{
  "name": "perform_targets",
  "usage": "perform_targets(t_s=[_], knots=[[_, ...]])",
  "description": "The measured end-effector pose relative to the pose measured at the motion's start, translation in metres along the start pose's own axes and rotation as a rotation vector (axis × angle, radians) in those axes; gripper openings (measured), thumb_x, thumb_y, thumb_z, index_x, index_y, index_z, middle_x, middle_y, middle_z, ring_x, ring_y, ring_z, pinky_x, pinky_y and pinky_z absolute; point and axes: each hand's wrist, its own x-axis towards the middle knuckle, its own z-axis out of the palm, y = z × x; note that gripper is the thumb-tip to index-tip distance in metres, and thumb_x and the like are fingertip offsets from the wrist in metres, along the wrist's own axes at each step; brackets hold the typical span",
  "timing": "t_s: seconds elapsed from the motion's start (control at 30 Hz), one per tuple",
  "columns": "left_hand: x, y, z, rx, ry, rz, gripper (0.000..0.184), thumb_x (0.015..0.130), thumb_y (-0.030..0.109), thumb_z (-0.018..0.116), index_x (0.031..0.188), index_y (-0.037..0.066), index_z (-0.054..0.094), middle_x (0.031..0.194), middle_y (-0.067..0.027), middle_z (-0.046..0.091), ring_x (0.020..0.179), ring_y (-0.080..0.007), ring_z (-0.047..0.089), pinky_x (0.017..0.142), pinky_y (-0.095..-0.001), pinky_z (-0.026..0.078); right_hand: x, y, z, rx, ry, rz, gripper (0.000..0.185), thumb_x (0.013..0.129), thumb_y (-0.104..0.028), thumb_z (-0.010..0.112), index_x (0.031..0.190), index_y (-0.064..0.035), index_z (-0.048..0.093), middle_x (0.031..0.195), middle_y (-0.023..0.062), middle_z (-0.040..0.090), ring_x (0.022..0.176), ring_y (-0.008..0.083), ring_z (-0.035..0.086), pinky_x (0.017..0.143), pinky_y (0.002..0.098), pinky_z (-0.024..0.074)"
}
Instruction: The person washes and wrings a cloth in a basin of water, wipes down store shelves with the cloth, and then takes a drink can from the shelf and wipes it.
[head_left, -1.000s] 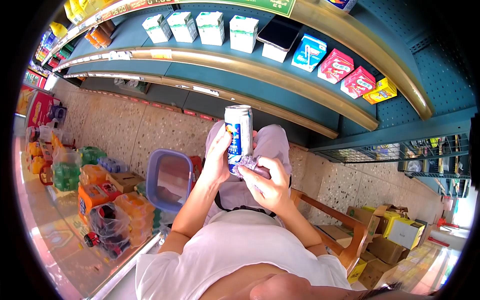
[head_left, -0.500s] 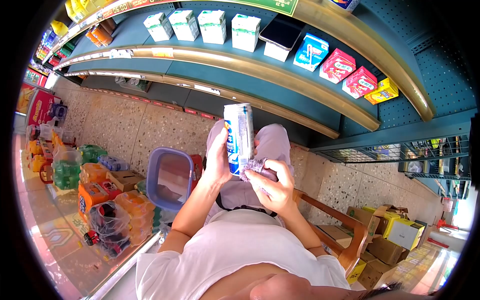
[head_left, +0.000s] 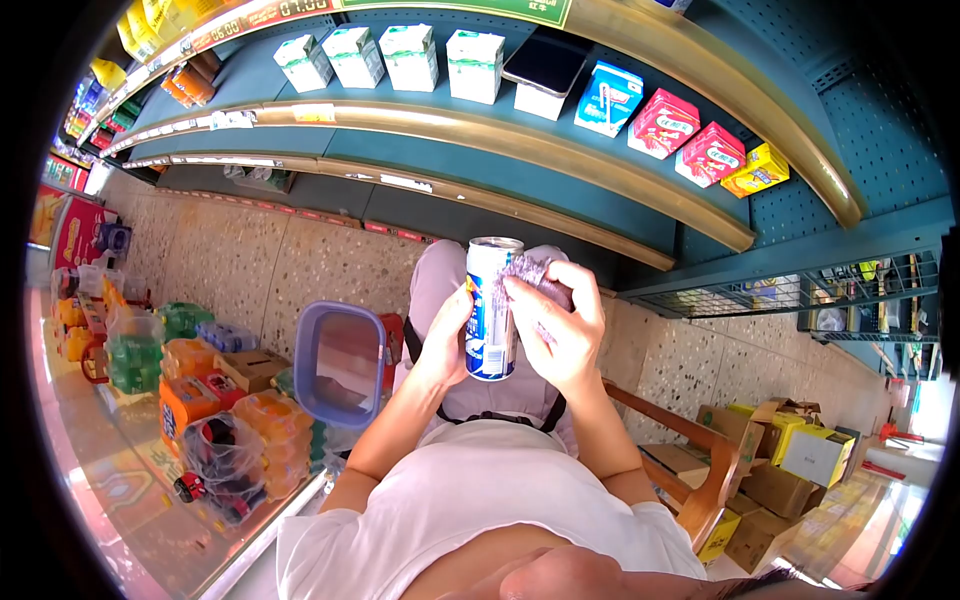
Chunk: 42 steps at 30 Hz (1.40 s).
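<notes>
A tall blue and white drink can stands nearly upright above my lap, its silver top facing up. My left hand is wrapped round the can's left side. A fuzzy purple cloth is bunched in my right hand, which presses it against the upper right side of the can. The fingers of my left hand behind the can are hidden.
Ahead, a shelf carries white-green cartons, a dark phone on a white box, and blue, red and yellow cartons. A purple bucket stands at left beside bottle packs. Right are a wooden chair arm and cardboard boxes.
The can has shifted slightly right and lower and turned more upright. My right hand has moved the cloth from near the can's bottom up to its upper right side.
</notes>
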Motion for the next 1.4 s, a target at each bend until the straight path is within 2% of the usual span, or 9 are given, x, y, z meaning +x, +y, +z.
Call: perform_targets(t_s=[0.07,0.1,0.17,0.27,0.5,0.53,0.67,0.97,1.4], knots=[[-0.003,0.000,-0.004,0.018,-0.054,-0.011,0.059,0.093,0.043,0.062,0.134,0.003,0.047,0.117,-0.0078,0.063,0.102,-0.0168,0.064,0.088,-0.0323,0.054,0.006,0.003,0.000,0.024,0.007,0.012,0.028,0.075,-0.003,0.074,0.102,-0.0059,0.075,0.102,0.0153,0.058,0.087,0.0255,0.061,0.074,0.0324,0.0513],[-0.004,0.001,-0.003,0.026,-0.080,-0.017,0.060,0.092,0.044,0.062,0.134,0.003,0.047,0.118,-0.0078,0.063,0.102,-0.0167,0.064,0.088,-0.0324,0.054,0.008,0.007,0.003,0.033,0.057,0.005,0.038,0.069,-0.006,0.077,0.106,-0.0131,0.075,0.100,0.0120,0.058,0.085,0.0268,0.060,0.072,0.0357,0.0497],[-0.004,0.001,0.000,0.052,-0.062,-0.017,0.063,0.091,0.046,0.064,0.134,0.003,0.047,0.117,-0.0077,0.063,0.101,-0.0168,0.064,0.087,-0.0329,0.054,0.012,0.006,0.002,0.044,0.050,0.049,0.037,0.070,-0.007,0.077,0.106,-0.0132,0.075,0.100,0.0122,0.058,0.084,0.0266,0.060,0.071,0.0359,0.0491],[-0.004,0.003,0.004,0.026,-0.064,-0.006,0.060,0.092,0.044,0.063,0.133,0.003,0.048,0.116,-0.0080,0.063,0.100,-0.0170,0.064,0.086,-0.0327,0.054,0.015,0.005,0.002,0.019,0.024,0.007,0.026,0.078,-0.004,0.074,0.103,-0.0059,0.075,0.100,0.0137,0.057,0.085,0.0233,0.059,0.071,0.0305,0.0497],[0.000,0.004,-0.006,0.100,-0.079,0.070,0.053,0.096,0.040,0.056,0.136,0.006,0.048,0.128,-0.0115,0.060,0.116,-0.0239,0.060,0.101,-0.0397,0.047,-0.001,0.001,0.004,0.020,-0.008,0.027,0.026,0.078,-0.004,0.074,0.104,-0.0072,0.075,0.099,0.0123,0.057,0.084,0.0230,0.061,0.070,0.0311,0.0505],[0.000,0.005,-0.003,0.096,-0.065,0.063,0.054,0.096,0.040,0.056,0.138,0.007,0.046,0.129,-0.0120,0.058,0.117,-0.0240,0.059,0.103,-0.0405,0.045,-0.008,0.001,0.005,0.027,-0.015,0.052,0.041,0.068,-0.005,0.076,0.109,-0.0142,0.075,0.102,0.0114,0.058,0.084,0.0256,0.060,0.072,0.0345,0.0498],[0.006,0.006,0.004,0.110,-0.053,0.102,0.053,0.100,0.040,0.049,0.140,0.007,0.041,0.128,-0.0098,0.057,0.118,-0.0204,0.056,0.101,-0.0373,0.045,-0.021,-0.010,0.000,0.003,-0.032,0.074,0.045,0.064,-0.002,0.076,0.107,-0.0154,0.075,0.101,0.0111,0.060,0.083,0.0247,0.061,0.070,0.0329,0.0522],[0.006,-0.005,0.027,0.125,-0.146,0.015,0.047,0.102,0.042,0.039,0.134,0.007,0.042,0.116,-0.0201,0.062,0.102,-0.0295,0.065,0.087,-0.0435,0.056,-0.072,-0.034,-0.018,-0.098,0.040,0.115,0.038,0.070,-0.003,0.077,0.106,-0.0139,0.076,0.098,0.0112,0.057,0.080,0.0226,0.058,0.064,0.0300,0.0474],[0.010,-0.108,0.072,0.361,-0.271,-0.216,0.068,0.092,0.058,0.053,0.132,0.004,0.045,0.117,-0.0192,0.060,0.103,-0.0287,0.064,0.087,-0.0430,0.056,-0.154,-0.037,-0.115,-0.201,0.202,0.183,0.041,0.063,-0.002,0.076,0.101,-0.0150,0.077,0.095,0.0085,0.056,0.077,0.0233,0.057,0.065,0.0314,0.0481]])
